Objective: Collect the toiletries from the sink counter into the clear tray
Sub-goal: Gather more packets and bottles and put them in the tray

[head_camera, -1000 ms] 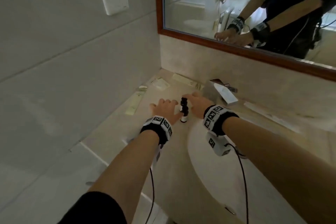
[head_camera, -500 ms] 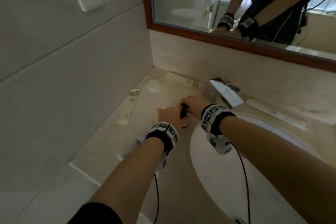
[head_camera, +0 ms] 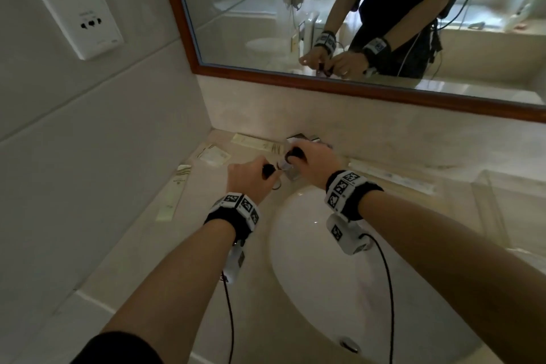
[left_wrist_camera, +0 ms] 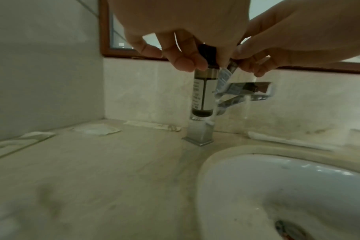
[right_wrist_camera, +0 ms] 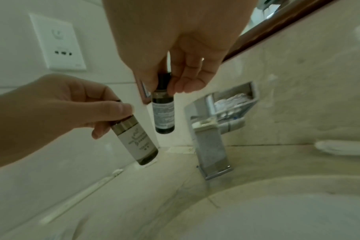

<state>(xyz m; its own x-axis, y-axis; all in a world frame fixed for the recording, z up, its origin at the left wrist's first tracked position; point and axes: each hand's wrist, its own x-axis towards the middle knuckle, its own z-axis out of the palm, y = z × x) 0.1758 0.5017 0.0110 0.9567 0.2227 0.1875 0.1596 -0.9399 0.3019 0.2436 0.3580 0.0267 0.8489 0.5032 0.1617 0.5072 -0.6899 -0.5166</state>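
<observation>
Two small dark bottles with black caps and pale labels hang above the counter beside the tap. My left hand [head_camera: 264, 176] pinches one bottle [right_wrist_camera: 137, 141] by its cap; it tilts a little, and in the left wrist view the same bottle [left_wrist_camera: 204, 94] hangs below my fingers [left_wrist_camera: 183, 60]. My right hand [head_camera: 297, 156] pinches the other bottle [right_wrist_camera: 163, 113] by its cap, close to the right of the first. What looks like the clear tray [head_camera: 486, 189] sits on the counter at the far right. Flat toiletry packets [head_camera: 172, 195] lie along the left wall.
The chrome tap [right_wrist_camera: 212, 154] stands just behind and below both bottles. The white basin [head_camera: 354, 275] fills the near right. A square sachet [head_camera: 214, 154], a long packet [head_camera: 257, 142] and a wrapped stick-shaped packet [head_camera: 393, 177] lie by the back wall under the mirror.
Both hands closed on the caps of the two bottles that stood together on the counter and lifted them. The bottles now hang apart, one in each hand.
</observation>
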